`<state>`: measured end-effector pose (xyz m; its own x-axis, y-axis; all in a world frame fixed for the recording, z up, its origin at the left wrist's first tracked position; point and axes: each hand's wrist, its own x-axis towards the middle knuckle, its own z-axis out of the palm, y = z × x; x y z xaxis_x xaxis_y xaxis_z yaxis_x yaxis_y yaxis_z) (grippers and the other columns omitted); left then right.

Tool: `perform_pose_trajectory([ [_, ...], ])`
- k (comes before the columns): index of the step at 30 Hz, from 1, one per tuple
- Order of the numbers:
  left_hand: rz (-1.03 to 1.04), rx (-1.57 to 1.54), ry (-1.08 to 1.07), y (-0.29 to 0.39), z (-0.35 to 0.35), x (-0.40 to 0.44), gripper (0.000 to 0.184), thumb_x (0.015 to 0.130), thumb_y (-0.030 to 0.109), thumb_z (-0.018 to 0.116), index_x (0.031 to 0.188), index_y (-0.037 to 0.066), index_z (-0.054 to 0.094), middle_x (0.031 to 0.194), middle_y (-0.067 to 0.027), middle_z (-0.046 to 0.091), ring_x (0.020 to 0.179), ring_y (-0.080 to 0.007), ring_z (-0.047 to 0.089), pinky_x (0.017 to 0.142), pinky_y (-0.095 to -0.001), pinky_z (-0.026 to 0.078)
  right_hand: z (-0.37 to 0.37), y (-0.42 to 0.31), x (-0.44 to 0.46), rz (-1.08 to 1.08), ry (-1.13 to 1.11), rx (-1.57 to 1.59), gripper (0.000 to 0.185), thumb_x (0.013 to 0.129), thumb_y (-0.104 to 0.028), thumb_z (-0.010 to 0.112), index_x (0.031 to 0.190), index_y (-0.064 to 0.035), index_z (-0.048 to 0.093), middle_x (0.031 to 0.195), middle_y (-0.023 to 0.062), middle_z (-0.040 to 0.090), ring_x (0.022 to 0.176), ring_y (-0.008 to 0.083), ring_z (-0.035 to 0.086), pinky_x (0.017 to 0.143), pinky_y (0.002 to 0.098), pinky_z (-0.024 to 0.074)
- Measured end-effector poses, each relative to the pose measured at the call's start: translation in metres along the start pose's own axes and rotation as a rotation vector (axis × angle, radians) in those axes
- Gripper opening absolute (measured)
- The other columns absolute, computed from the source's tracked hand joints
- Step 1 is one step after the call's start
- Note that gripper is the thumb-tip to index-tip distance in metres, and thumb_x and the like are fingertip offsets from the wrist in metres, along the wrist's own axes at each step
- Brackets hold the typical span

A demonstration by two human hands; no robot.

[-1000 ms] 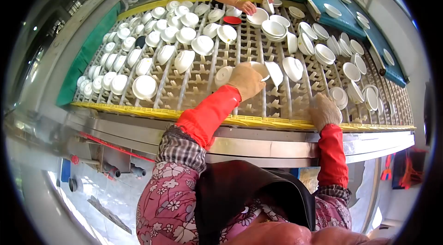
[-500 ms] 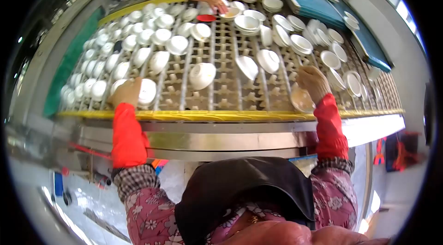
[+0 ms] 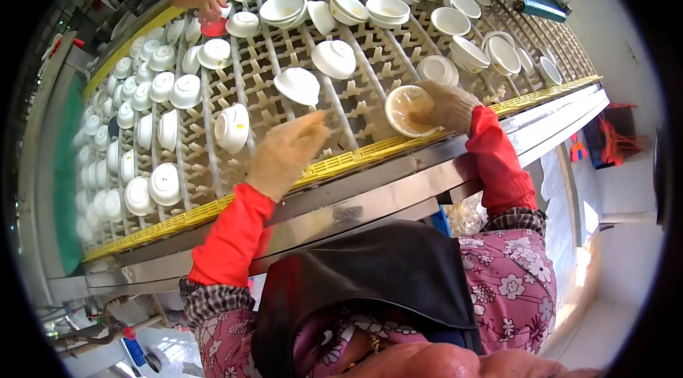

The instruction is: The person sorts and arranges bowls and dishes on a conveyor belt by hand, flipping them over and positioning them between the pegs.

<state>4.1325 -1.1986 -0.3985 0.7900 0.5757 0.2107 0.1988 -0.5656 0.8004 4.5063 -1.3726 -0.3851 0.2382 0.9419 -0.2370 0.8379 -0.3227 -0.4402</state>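
My right hand, in a tan glove and red sleeve, grips a white bowl by its right side, fingers inside it. The bowl is tilted with its mouth toward me, at the near edge of the rack conveyor. My left hand, gloved alike, hovers over the near yellow edge, fingers stretched out to the right and holding nothing. Beyond it, an upturned bowl rests on the pegs. To its left a tilted bowl bears a yellow mark.
Rows of upturned bowls fill the left side. Stacked bowls stand at the back and right. Across the conveyor, a co-worker's hand is at a red dish. A yellow edge strip and a metal ledge run along my side.
The view has turned. My left hand has left the upturned bowls at the left and moved right, fingers now straight. My right hand still has its bowl, whose inside now shows more.
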Motion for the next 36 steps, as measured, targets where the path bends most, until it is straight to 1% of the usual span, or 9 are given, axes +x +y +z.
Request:
perform_pose_trajectory([
  [5, -0.045, 0.041, -0.207, 0.015, 0.082, 0.042, 0.062, 0.118, 0.056, 0.062, 0.149, 0.002, 0.071, 0.132, -0.0202, 0.082, 0.121, -0.0389, 0.079, 0.102, -0.045, 0.059, 0.024, 0.002, 0.011, -0.054, 0.19, -0.045, 0.088, 0.092, -0.053, 0.092, 0.161, -0.007, 0.064, 0.142, 0.0228, 0.078, 0.135, 0.0382, 0.075, 0.114, 0.0487, 0.0575],
  [8, -0.115, -0.338, -0.24, 0.026, 0.081, 0.061, 0.066, 0.118, 0.059, 0.059, 0.152, 0.003, 0.068, 0.133, -0.0192, 0.081, 0.121, -0.0359, 0.078, 0.104, -0.0432, 0.058, 0.041, -0.01, 0.022, -0.188, 0.248, 0.154, 0.082, 0.096, -0.041, 0.092, 0.164, -0.0069, 0.061, 0.148, 0.0221, 0.076, 0.135, 0.0378, 0.074, 0.114, 0.0468, 0.0591],
  [12, -0.157, -0.255, -0.261, 0.007, 0.074, 0.066, 0.061, 0.125, 0.047, 0.051, 0.161, 0.0, 0.064, 0.15, -0.0146, 0.076, 0.139, -0.0214, 0.067, 0.122, -0.0373, 0.05, 0.053, -0.035, 0.028, -0.286, 0.248, 0.248, 0.075, 0.098, -0.036, 0.089, 0.163, -0.0079, 0.063, 0.138, 0.0203, 0.08, 0.128, 0.0377, 0.077, 0.111, 0.0451, 0.0604],
  [15, -0.004, -0.478, -0.262, -0.016, 0.091, 0.073, 0.045, 0.128, 0.025, 0.041, 0.166, 0.008, 0.059, 0.151, -0.0199, 0.075, 0.137, -0.0357, 0.073, 0.119, -0.0414, 0.055, 0.061, -0.049, 0.043, -0.393, 0.29, 0.326, 0.071, 0.098, -0.031, 0.089, 0.161, -0.0082, 0.064, 0.134, 0.0201, 0.081, 0.123, 0.0372, 0.078, 0.107, 0.044, 0.0613],
  [18, -0.029, -0.069, -0.233, -0.009, 0.086, 0.079, 0.042, 0.126, 0.028, 0.041, 0.155, 0.009, 0.065, 0.147, -0.0217, 0.076, 0.13, -0.0408, 0.076, 0.112, -0.0465, 0.059, 0.069, -0.062, 0.06, -0.405, 0.149, 0.49, 0.082, 0.093, -0.017, 0.094, 0.167, -0.0055, 0.06, 0.143, 0.0192, 0.079, 0.132, 0.0251, 0.075, 0.114, 0.0391, 0.0595],
  [21, -0.095, 0.564, -0.187, 0.001, 0.101, 0.094, 0.036, 0.123, 0.031, 0.044, 0.133, 0.009, 0.071, 0.137, -0.0224, 0.079, 0.117, -0.0453, 0.077, 0.106, -0.0522, 0.061, 0.071, -0.073, 0.058, -0.252, 0.207, 0.42, 0.085, 0.093, -0.023, 0.098, 0.166, -0.0033, 0.058, 0.139, 0.0154, 0.078, 0.127, 0.0233, 0.074, 0.114, 0.0384, 0.0589],
  [27, -0.293, 0.134, 0.279, 0.027, 0.104, 0.092, 0.051, 0.107, 0.058, 0.071, 0.111, 0.008, 0.083, 0.108, -0.026, 0.083, 0.106, -0.0455, 0.08, 0.093, -0.0558, 0.062, 0.114, -0.025, 0.114, -0.261, 0.249, 0.654, 0.072, 0.101, -0.01, 0.089, 0.164, -0.0027, 0.056, 0.136, 0.0155, 0.078, 0.126, 0.0221, 0.073, 0.112, 0.0356, 0.0586],
  [32, -0.363, 0.153, 0.32, 0.022, 0.103, 0.099, 0.042, 0.111, 0.049, 0.067, 0.128, 0.013, 0.082, 0.114, -0.0237, 0.083, 0.109, -0.048, 0.078, 0.093, -0.0562, 0.061, 0.128, -0.035, 0.141, -0.254, 0.381, 0.565, 0.056, 0.106, -0.003, 0.08, 0.157, -0.0017, 0.059, 0.132, 0.0181, 0.078, 0.123, 0.0242, 0.075, 0.107, 0.036, 0.0595],
  [36, -0.424, 0.234, 0.315, 0.043, 0.108, 0.101, 0.047, 0.112, 0.047, 0.066, 0.138, 0.011, 0.08, 0.118, -0.0252, 0.083, 0.111, -0.0484, 0.077, 0.094, -0.056, 0.06, 0.113, -0.056, 0.134, -0.227, 0.409, 0.941, 0.05, 0.108, -0.011, 0.079, 0.155, -0.0012, 0.063, 0.137, 0.0231, 0.077, 0.126, 0.0267, 0.075, 0.11, 0.0388, 0.059],
])
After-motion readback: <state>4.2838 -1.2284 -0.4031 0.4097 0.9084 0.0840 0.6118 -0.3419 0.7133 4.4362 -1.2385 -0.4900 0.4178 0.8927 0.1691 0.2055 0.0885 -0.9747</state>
